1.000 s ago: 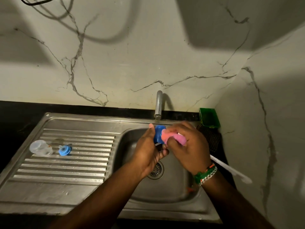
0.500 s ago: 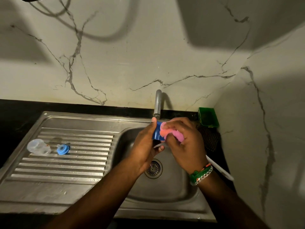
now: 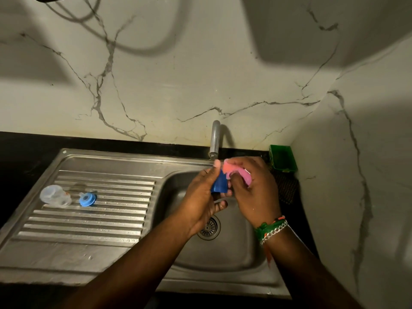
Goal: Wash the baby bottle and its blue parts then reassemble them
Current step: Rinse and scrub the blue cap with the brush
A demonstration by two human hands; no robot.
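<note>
Scrubbing in hand over the sink basin point(image 3: 223, 259), right under the tap point(image 3: 214, 139). Left hand point(image 3: 200, 197) pinches the blue part point(image 3: 219, 185), thumb up along its far side and fingers curled beneath; right hand point(image 3: 254, 186) is wrapped around a pink sponge point(image 3: 236, 170) and presses it onto the top of that blue part. So the two hands sit close together, each clamped on its own thing, meeting at the piece between them.

Key relation for what comes next: the other pieces lie well off to the left, on the ribbed drainboard point(image 3: 89, 219) near its back-left corner. A clear piece point(image 3: 54, 195), which looks like the bottle or its teat, though the dim light makes that hard to settle, rests on its side, with a small blue ring point(image 3: 87, 199) just beside it, apart from it, on the basin side. Both are on the left hand's side, so that arm is the nearer one for any reach; the right would have to cross over.

The blue part's long axis runs roughly up and down in the grip, open end toward the drain. No water can be seen falling from the tap. My read: washing is mid-way, reassembly not yet begun, and a soapy pinch could slip.

A green tub point(image 3: 283, 158) sits at the back-right corner.
</note>
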